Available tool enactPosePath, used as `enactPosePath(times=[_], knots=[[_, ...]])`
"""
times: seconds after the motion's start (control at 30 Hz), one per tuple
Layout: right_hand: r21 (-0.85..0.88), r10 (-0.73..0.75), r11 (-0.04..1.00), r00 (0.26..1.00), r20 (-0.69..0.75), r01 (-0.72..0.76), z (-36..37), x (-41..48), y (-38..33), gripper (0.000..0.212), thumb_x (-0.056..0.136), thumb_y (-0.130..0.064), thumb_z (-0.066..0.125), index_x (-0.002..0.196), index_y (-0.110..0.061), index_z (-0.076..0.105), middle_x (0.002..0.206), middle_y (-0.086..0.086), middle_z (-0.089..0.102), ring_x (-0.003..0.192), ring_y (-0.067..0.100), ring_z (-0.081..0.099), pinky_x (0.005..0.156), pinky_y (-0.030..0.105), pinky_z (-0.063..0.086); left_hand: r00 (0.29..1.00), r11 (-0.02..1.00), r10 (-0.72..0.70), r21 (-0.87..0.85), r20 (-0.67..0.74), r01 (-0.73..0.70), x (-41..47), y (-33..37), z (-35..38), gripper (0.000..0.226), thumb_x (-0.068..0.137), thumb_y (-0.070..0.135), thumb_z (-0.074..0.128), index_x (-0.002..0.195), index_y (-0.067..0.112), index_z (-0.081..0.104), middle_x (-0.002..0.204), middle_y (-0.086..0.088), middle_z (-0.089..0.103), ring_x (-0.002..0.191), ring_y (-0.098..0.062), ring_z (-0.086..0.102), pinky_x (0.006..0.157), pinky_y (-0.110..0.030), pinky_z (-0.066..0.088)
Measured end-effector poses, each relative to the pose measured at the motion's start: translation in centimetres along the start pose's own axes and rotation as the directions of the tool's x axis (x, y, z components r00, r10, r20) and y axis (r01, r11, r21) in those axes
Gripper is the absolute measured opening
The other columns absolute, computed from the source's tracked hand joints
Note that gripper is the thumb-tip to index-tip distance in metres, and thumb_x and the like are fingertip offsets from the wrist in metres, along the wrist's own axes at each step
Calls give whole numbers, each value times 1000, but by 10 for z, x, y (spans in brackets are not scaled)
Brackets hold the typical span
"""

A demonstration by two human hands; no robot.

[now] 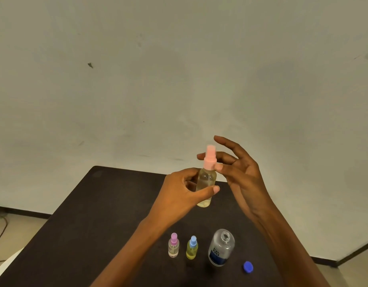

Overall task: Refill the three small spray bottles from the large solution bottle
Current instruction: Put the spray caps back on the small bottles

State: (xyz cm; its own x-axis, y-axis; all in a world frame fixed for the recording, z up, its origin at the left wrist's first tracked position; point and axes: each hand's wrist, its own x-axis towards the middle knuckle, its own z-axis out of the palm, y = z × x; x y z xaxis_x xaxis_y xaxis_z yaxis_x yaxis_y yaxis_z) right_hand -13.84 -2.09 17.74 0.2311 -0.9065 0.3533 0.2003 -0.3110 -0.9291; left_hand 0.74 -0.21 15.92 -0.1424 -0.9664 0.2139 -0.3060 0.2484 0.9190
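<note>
A person's left hand holds a small clear spray bottle upright in the air above the far part of the tabletop, with the thumb across the front of its body and the fingers curled behind. The bottle has a pink spray top and seems to hold pale liquid. To its right, the right hand is loose and spread. Its thumb tip is at the pink collar and its forefinger is behind the top, not clearly closed on it. This looks like work on the screw top, though whether it is loosening or tightening cannot be told. To do it well, the left hand should keep the bottle upright and steady. The right should pinch the collar rather than the nozzle and turn it squarely, so that nothing spills or cross-threads. On the dark tabletop, near the person, stands a row: a small bottle with a purple top, a yellowish one with a blue top, then the large solution bottle, uncapped and upright. Its blue cap lies just to the right. A cable trails across the pale floor at far left. Behind everything is a plain, scuffed wall with a dark skirting.
</note>
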Motion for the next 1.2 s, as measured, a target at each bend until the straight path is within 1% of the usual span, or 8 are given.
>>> enactPosePath(times=[0.3,0.47,0.57,0.67,0.87,1.0,1.1,1.2], knots=[[-111,-39,993,997,-65,31,2,3,3,54,64,-14,75,112,-29,56,86,-6,63,85,11,62,73,24,51,999,999,34,2,28,-34,-2,3,0,19,76,32,71,85,42,58,86,20,65,87,-4,65,76,-12,51],[-18,12,1000,1000,-5,-12,0,2,2,75,59,-39,81,125,-25,49,106,7,67,105,22,62,80,28,51,999,999,38,-6,13,-38,-2,3,-1,17,76,32,72,87,39,60,88,16,67,88,-4,65,76,-12,51],[7,8,1000,1000,7,-8,-1,1,0,56,75,-18,68,126,-19,48,99,12,70,101,26,65,83,30,52,999,999,37,-7,11,-37,-1,1,0,17,76,32,72,90,33,62,89,12,68,88,-7,65,77,-15,52],[-6,-7,1000,1000,-19,7,-1,2,1,51,74,-7,63,122,-17,50,90,8,71,95,26,67,77,28,53,999,999,43,-12,11,-43,-1,1,0,17,76,32,72,88,35,62,88,13,68,87,-6,65,76,-13,51],[-105,-40,994,997,-63,34,3,5,3,58,63,-13,76,114,-28,54,83,-10,61,84,10,61,74,26,51,998,998,54,-13,21,-54,-2,2,0,20,76,32,72,86,43,58,87,19,66,88,-4,65,76,-11,51],[-42,-17,999,999,-43,15,3,5,3,65,61,-26,75,121,-29,50,102,3,67,101,20,62,80,30,52,999,999,48,-8,15,-47,-2,1,0,18,76,33,72,86,41,59,86,18,66,87,-4,65,76,-12,52],[-4,-4,1000,1000,-14,4,1,3,0,56,73,-12,71,123,-21,49,96,8,71,99,24,65,79,28,52,999,999,48,-17,3,-48,-2,-1,0,17,75,34,72,86,39,60,87,16,67,87,-5,66,76,-14,52],[-18,-13,1000,999,-32,12,1,3,0,55,70,-5,70,120,-19,51,87,3,71,93,24,67,75,26,53,999,999,43,-20,5,-43,-1,-1,0,16,76,34,71,85,39,60,89,14,68,88,-6,65,77,-14,51]])
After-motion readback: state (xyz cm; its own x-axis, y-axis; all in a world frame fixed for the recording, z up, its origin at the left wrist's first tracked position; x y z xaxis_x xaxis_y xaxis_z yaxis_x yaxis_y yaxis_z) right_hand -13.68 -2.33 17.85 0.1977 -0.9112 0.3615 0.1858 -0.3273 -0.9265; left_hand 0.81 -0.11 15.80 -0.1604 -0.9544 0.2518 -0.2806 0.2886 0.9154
